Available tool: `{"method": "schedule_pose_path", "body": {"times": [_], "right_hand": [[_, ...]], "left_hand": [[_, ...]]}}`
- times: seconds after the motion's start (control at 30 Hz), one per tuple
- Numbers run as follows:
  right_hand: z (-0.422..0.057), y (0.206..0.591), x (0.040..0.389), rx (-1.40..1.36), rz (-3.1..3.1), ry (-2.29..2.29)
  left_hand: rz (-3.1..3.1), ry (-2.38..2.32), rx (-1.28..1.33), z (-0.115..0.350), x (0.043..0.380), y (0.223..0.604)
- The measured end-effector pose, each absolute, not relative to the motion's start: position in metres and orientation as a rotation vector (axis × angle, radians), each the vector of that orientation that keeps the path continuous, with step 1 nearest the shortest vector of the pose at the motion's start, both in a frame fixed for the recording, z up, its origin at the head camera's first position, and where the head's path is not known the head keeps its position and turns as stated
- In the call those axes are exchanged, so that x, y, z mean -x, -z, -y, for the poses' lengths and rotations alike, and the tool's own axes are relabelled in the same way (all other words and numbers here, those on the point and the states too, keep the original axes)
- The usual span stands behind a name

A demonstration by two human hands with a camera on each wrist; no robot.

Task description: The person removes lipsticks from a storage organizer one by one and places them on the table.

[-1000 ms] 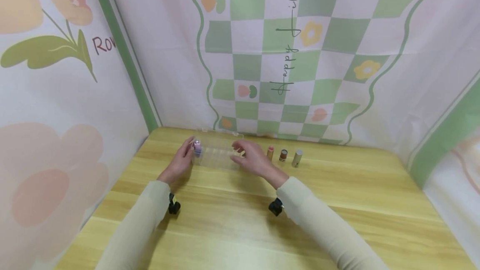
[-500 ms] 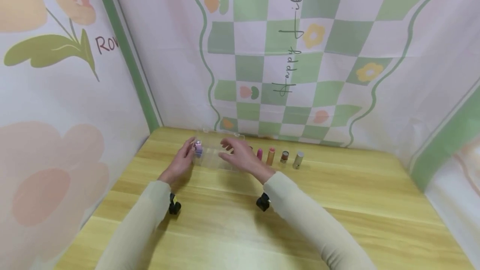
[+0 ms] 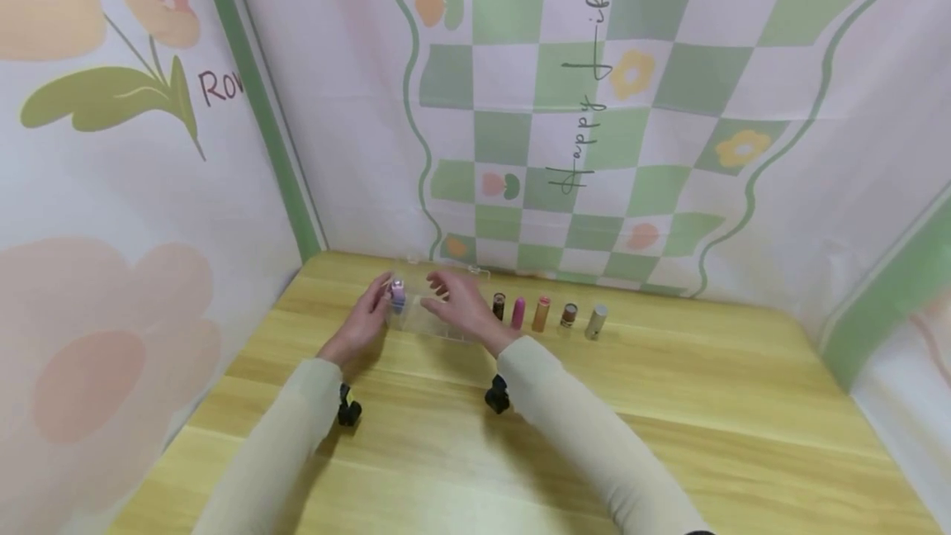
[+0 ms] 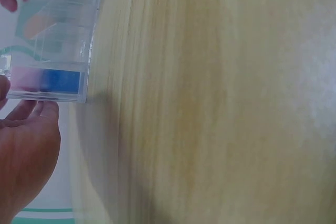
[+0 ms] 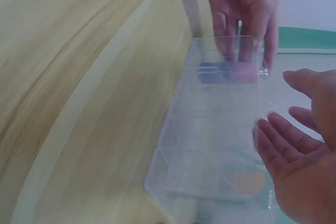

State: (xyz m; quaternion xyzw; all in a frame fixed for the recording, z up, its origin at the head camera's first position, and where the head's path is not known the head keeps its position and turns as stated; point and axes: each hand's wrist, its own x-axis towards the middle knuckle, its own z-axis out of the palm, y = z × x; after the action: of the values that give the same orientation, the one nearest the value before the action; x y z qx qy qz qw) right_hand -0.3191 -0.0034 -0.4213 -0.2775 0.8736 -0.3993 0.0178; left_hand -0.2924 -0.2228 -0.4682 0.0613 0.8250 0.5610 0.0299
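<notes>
A clear plastic organizer box (image 3: 434, 323) with dividers lies toward the back left of the table. My left hand (image 3: 366, 310) holds its left end, with fingertips against the end wall and the thumb at the top edge, as the left wrist view shows. In the compartment beside that hand sits a pink-and-blue item (image 4: 50, 79), seen through the plastic. My right hand (image 3: 462, 301) hovers over the middle of the box, fingers spread and loosely bent, with nothing in its grasp. In the right wrist view its fingertips (image 5: 261, 124) overlap the box's upper edge.
Right of the box several small cosmetics stand in a row: a dark tube (image 3: 499, 305), a magenta lipstick (image 3: 518, 314), an orange-gold lipstick (image 3: 541, 314), a brown short tube (image 3: 568, 314) and a silver tube (image 3: 597, 322). A patterned curtain (image 3: 565, 147) hangs behind the table (image 3: 446, 452).
My right hand has moved left over the box, uncovering the magenta lipstick and the dark tube. My left hand stays at the box's left end. The head view has shifted slightly.
</notes>
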Motion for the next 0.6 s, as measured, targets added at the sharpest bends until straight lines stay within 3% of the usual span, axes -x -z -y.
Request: {"method": "schedule_pose_path", "body": {"times": [0.6], "right_hand": [[0.040, 0.441, 0.344, 0.829, -2.754, 1.231]], "left_hand": [[-2.543, -1.747, -0.178, 0.222, 0.293, 0.468]]}}
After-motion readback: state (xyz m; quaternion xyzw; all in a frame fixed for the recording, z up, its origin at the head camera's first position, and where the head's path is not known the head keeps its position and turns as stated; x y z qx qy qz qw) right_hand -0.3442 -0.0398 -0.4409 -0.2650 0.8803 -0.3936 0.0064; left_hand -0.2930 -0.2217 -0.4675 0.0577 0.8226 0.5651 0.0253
